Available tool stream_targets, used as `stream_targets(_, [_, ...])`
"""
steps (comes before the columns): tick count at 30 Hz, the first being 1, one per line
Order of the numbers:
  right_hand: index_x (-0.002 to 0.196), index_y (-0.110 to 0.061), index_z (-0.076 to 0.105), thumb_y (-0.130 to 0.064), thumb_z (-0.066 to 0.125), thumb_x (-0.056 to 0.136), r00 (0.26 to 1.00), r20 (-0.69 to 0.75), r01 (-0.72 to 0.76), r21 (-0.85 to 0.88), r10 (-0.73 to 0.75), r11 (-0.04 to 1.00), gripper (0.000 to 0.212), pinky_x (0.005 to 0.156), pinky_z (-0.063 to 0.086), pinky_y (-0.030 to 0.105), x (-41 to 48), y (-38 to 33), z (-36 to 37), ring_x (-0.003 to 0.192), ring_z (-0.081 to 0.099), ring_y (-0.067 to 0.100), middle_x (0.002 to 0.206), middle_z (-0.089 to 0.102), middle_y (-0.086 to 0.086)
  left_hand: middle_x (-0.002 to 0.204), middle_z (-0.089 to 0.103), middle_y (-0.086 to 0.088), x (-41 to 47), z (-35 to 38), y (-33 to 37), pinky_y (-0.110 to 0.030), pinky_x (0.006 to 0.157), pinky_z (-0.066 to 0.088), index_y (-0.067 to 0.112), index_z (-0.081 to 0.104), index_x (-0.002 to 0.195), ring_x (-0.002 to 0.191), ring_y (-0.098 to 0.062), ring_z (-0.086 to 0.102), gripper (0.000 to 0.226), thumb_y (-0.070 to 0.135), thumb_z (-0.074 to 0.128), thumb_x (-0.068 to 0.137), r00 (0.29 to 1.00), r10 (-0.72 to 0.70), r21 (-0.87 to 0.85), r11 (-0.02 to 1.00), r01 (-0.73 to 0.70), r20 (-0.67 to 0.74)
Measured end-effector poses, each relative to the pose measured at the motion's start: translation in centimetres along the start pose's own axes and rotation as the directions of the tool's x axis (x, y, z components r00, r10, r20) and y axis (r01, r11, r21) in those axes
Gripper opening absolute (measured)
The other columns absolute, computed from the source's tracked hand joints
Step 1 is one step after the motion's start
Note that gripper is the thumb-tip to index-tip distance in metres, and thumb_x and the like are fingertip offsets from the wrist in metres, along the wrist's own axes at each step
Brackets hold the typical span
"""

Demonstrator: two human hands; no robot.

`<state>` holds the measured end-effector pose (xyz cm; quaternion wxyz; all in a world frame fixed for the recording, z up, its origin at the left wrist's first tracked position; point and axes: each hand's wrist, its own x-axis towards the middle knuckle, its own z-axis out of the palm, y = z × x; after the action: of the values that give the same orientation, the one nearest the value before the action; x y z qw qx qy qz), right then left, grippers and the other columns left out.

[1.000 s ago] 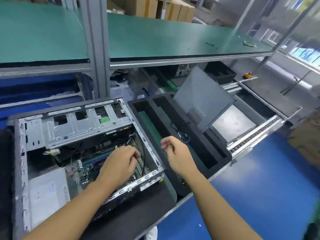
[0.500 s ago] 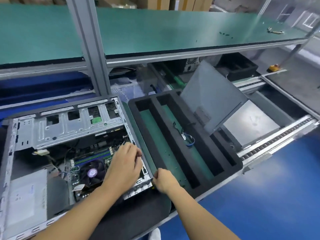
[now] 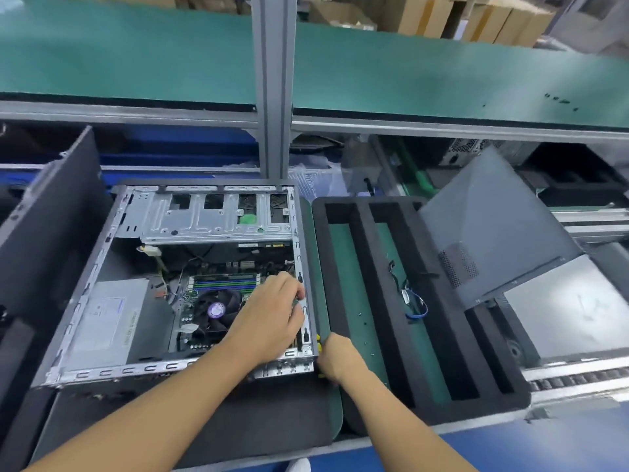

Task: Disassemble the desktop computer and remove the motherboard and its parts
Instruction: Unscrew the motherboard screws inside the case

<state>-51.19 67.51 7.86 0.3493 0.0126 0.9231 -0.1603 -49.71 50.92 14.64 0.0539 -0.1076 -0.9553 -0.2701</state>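
The open desktop case (image 3: 218,366) lies on its side on a dark mat. Inside it I see the motherboard (image 3: 224,281) with its RAM slots, a black CPU fan (image 3: 216,310), a grey power supply (image 3: 109,321) and a metal drive cage (image 3: 211,216). My left hand (image 3: 269,318) reaches into the case over the board, its fingers curled at the right wall; what they hold is hidden. My right hand (image 3: 335,357) sits outside the case's near right corner, fisted round a yellow tool (image 3: 318,338) that is mostly hidden.
A black foam tray (image 3: 367,301) with long slots stands right of the case and holds a blue cable (image 3: 413,305) and small screws. A grey side panel (image 3: 493,216) leans behind it. A dark panel (image 3: 51,216) stands at the left. An aluminium post (image 3: 274,80) carries a green shelf above.
My right hand came down from above the foam tray to the case's near right corner and now grips the yellow tool. The left hand stayed inside the case. My view swung left.
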Motion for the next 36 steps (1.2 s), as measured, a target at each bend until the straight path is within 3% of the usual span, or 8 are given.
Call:
stream_targets(6, [0.082, -0.008, 0.047, -0.011, 0.046, 0.095, 0.999, 0.031, 0.010, -0.016, -0.010, 1.000, 0.014, 0.054, 0.044, 0.030, -0.1, 0.0, -0.3, 0.072, 0.063, 0.024, 0.077, 0.055, 0.006, 0.103, 0.047, 0.009, -0.1, -0.5, 0.4, -0.032, 0.088, 0.041, 0.021, 0.051, 0.104, 0.093, -0.012, 0.044, 0.012, 0.024, 0.044, 0.095, 1.000, -0.008, -0.013, 1.000, 0.008, -0.003])
stream_targets(10, [0.089, -0.013, 0.043, -0.025, 0.055, 0.095, 0.984, -0.178, 0.024, 0.236, 0.019, 0.971, 0.018, 0.046, 0.043, 0.026, -0.4, 0.3, -2.6, 0.062, 0.052, 0.021, 0.086, 0.057, 0.008, 0.101, 0.047, 0.007, -0.2, -0.8, 0.2, -0.035, 0.088, 0.042, 0.020, 0.050, 0.102, 0.093, -0.015, 0.045, 0.011, 0.024, 0.043, 0.094, 1.000, -0.015, -0.068, 0.998, 0.013, -0.020])
stream_targets(14, [0.083, -0.018, 0.046, -0.019, 0.061, 0.091, 0.895, -0.445, 0.173, 0.258, -0.042, 0.950, 0.017, 0.049, 0.040, 0.028, -1.8, -1.1, -7.1, 0.054, 0.051, 0.022, 0.068, 0.062, 0.004, 0.103, 0.045, 0.011, -0.1, -1.2, -0.8, -0.031, 0.093, 0.041, 0.023, 0.048, 0.103, 0.098, -0.009, 0.043, 0.009, 0.023, 0.044, 0.095, 0.996, -0.084, -0.216, 0.973, 0.077, -0.022])
stream_targets(20, [0.083, -0.026, 0.044, -0.022, 0.062, 0.090, 0.740, -0.618, 0.353, 0.020, -0.266, 0.935, 0.019, 0.053, 0.046, 0.032, -5.0, -7.3, -12.3, 0.057, 0.053, 0.016, 0.059, 0.056, -0.002, 0.106, 0.047, 0.013, 1.2, -3.5, -5.6, -0.029, 0.098, 0.043, 0.026, 0.053, 0.105, 0.103, -0.006, 0.046, 0.014, 0.018, 0.048, 0.094, 0.987, -0.135, -0.236, 0.960, 0.152, 0.088])
stream_targets(25, [0.080, -0.024, 0.039, -0.022, 0.060, 0.084, 0.643, -0.625, 0.422, -0.192, -0.442, 0.886, 0.022, 0.049, 0.038, 0.033, -6.8, -14.1, -13.5, 0.056, 0.046, 0.018, 0.058, 0.047, -0.003, 0.107, 0.049, 0.008, 3.4, -8.8, -11.5, -0.029, 0.081, 0.045, 0.023, 0.058, 0.101, 0.098, -0.011, 0.053, 0.013, 0.015, 0.050, 0.094, 0.984, -0.131, -0.103, 0.984, 0.144, 0.119])
stream_targets(31, [0.092, -0.033, 0.042, -0.026, 0.059, 0.086, 0.612, -0.568, 0.604, -0.114, -0.551, 0.789, 0.019, 0.049, 0.042, 0.036, -6.8, -21.0, -12.4, 0.050, 0.045, 0.015, 0.066, 0.055, -0.012, 0.105, 0.065, 0.005, 3.3, -12.8, -15.7, -0.033, 0.071, 0.049, 0.023, 0.064, 0.105, 0.090, -0.018, 0.062, 0.021, 0.023, 0.044, 0.096, 0.863, -0.194, 0.216, 0.971, 0.102, 0.466])
stream_targets(34, [0.098, -0.037, 0.050, -0.022, 0.060, 0.093, 0.661, -0.455, 0.675, 0.013, -0.596, 0.738, 0.019, 0.049, 0.038, 0.021, -5.0, -22.8, -10.7, 0.052, 0.047, 0.008, 0.067, 0.054, -0.005, 0.093, 0.063, 0.001, 1.7, -12.7, -17.1, -0.037, 0.075, 0.052, 0.016, 0.061, 0.100, 0.086, -0.022, 0.063, 0.026, 0.035, 0.043, 0.097, 0.724, -0.316, 0.387, 0.919, 0.073, 0.613])
stream_targets(36, [0.097, -0.036, 0.051, -0.023, 0.058, 0.096, 0.702, -0.377, 0.661, 0.027, -0.605, 0.750, 0.015, 0.049, 0.036, 0.018, -3.4, -23.4, -9.0, 0.052, 0.046, 0.006, 0.064, 0.051, -0.009, 0.091, 0.062, -0.001, 0.9, -12.4, -18.1, -0.036, 0.077, 0.051, 0.015, 0.059, 0.096, 0.087, -0.023, 0.062, 0.033, 0.042, 0.040, 0.097, 0.648, -0.383, 0.365, 0.915, 0.170, 0.658])
